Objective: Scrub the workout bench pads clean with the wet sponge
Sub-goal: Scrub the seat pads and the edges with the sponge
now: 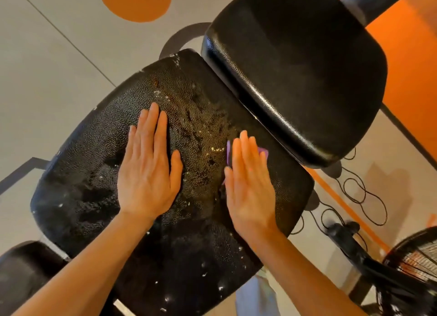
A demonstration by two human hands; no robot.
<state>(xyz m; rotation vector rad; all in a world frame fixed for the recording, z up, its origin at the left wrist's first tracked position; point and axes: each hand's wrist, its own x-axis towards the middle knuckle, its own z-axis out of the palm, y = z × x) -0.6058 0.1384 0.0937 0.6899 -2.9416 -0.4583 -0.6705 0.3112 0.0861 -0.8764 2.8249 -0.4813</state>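
A black textured seat pad [196, 117] fills the middle of the view, wet and flecked with white foam. Beyond it, at the upper right, rises the smoother black back pad [295, 67]. My left hand [147, 166] lies flat on the seat pad with its fingers straight and nothing under it. My right hand [248, 183] presses flat on a purple sponge [264, 152], which shows only as slivers at my fingertips and beside my thumb. The sponge sits near the seat pad's far right edge, close to the gap below the back pad.
A black fan [411, 263] with a wire grille stands at the lower right, its thin black cord [361, 192] looping over the grey floor. Another black pad [26, 275] shows at the lower left. An orange wall [411, 55] runs along the right.
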